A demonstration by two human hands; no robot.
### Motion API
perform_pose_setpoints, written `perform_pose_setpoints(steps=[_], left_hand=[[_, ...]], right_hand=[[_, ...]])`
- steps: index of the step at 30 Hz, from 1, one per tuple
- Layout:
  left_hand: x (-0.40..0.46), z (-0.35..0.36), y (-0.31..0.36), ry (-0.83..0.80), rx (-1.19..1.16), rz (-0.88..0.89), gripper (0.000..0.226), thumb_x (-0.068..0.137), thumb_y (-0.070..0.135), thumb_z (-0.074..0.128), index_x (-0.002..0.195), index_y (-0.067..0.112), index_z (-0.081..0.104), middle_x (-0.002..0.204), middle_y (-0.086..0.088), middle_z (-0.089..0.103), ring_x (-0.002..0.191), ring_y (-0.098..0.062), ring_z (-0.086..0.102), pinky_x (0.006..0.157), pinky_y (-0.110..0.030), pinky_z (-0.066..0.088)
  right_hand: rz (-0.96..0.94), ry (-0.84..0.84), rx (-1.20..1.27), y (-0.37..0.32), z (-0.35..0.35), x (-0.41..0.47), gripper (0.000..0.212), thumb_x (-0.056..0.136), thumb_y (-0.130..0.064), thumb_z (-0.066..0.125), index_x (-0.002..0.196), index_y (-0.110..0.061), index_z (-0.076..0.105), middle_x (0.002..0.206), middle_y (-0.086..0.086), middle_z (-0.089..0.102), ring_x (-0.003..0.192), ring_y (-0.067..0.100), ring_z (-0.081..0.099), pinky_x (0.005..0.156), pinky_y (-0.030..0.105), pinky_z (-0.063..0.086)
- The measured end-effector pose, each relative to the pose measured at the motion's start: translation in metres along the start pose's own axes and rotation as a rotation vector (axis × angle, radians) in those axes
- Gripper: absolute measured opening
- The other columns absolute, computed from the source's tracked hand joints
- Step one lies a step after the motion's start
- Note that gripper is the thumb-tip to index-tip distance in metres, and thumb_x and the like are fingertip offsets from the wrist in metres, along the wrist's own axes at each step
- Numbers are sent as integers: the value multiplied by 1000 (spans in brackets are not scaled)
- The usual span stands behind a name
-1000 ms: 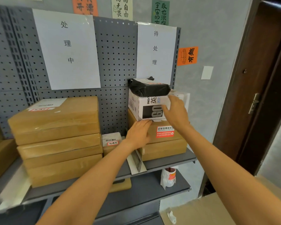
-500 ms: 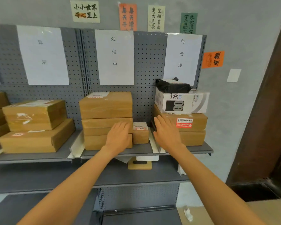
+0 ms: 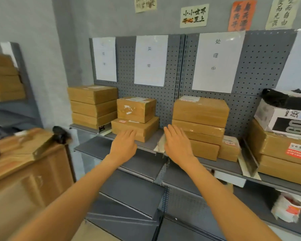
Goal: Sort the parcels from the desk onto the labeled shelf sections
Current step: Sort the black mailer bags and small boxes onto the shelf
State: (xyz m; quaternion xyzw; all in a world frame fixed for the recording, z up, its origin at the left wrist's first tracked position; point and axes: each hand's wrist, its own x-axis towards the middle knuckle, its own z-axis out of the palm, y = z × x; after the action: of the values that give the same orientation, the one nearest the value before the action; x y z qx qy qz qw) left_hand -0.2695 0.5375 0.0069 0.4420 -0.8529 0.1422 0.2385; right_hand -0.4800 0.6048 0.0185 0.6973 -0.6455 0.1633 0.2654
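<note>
Shelf (image 3: 146, 146) and pegboard back panel (image 3: 261, 70) are looking like matt grey painted metal. Parcels (image 3: 200, 110) are showing brown cardboard wrapped in glossy clear tape, with paper stickers. Section labels (image 3: 150, 60) are reading as plain white paper, slightly shiny. Black bag (image 3: 276, 100) is looking like soft glossy plastic, sitting on a smooth printed white carton (image 3: 283, 120).

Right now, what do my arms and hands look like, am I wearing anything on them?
Both forearms are bare up to the edge of the picture, with no sleeves showing. The left hand and the right hand wear no gloves. No watch, bracelet or ring can be seen on either wrist or on the fingers, though the picture is somewhat blurred.
</note>
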Motion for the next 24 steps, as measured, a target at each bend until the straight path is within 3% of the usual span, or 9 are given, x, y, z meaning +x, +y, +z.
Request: perform_pose_setpoints(steps=[3, 6, 8, 12, 18, 24], left_hand=[[-24, -10, -51, -27, 2, -148, 51, 80, 14, 65, 128, 2, 53, 120, -17, 60, 111, -36, 55, 94, -40, 44], [-51, -23, -103, -50, 46, -270, 54, 89, 20, 55, 139, 6, 42, 135, -13, 51, 125, -31, 46, 105, -38, 35], [-72, -31, -139, -55, 55, -339, 50, 89, 20, 55, 136, 6, 45, 133, -13, 53, 124, -30, 47, 103, -38, 36], [-112, -52, -204, -52, 118, -476, 39, 91, 20, 51, 128, 8, 53, 126, -9, 58, 119, -28, 50, 98, -35, 39], [-169, -71, -313, -95, 189, -670, 43, 94, 23, 46, 135, 12, 46, 136, -6, 52, 127, -26, 43, 102, -37, 39], [-207, -83, -398, -98, 262, -737, 46, 94, 20, 45, 139, 10, 43, 139, -6, 49, 132, -22, 39, 108, -31, 30]], right_hand=[[-84, -7, 115, -51, 10, 28, 62, 64, -14, 81, 120, 3, 60, 119, 19, 63, 111, 37, 60, 92, 47, 50], [-155, -4, 186, -102, 23, 53, 49, 72, -12, 73, 118, 0, 61, 117, 18, 63, 108, 36, 59, 90, 44, 50], [-203, -2, 218, -137, 33, 70, 52, 78, -18, 72, 125, -1, 57, 123, 18, 61, 113, 35, 57, 93, 44, 48], [-329, -6, 210, -213, 51, 102, 64, 92, -30, 58, 146, -5, 34, 147, 14, 41, 135, 30, 38, 109, 41, 35], [-431, -29, 267, -329, 78, 149, 65, 71, -23, 81, 127, -1, 58, 125, 16, 62, 117, 31, 58, 93, 41, 52], [-493, -25, 366, -421, 98, 196, 61, 86, -18, 65, 140, 1, 43, 141, 21, 47, 134, 35, 42, 107, 45, 38]])
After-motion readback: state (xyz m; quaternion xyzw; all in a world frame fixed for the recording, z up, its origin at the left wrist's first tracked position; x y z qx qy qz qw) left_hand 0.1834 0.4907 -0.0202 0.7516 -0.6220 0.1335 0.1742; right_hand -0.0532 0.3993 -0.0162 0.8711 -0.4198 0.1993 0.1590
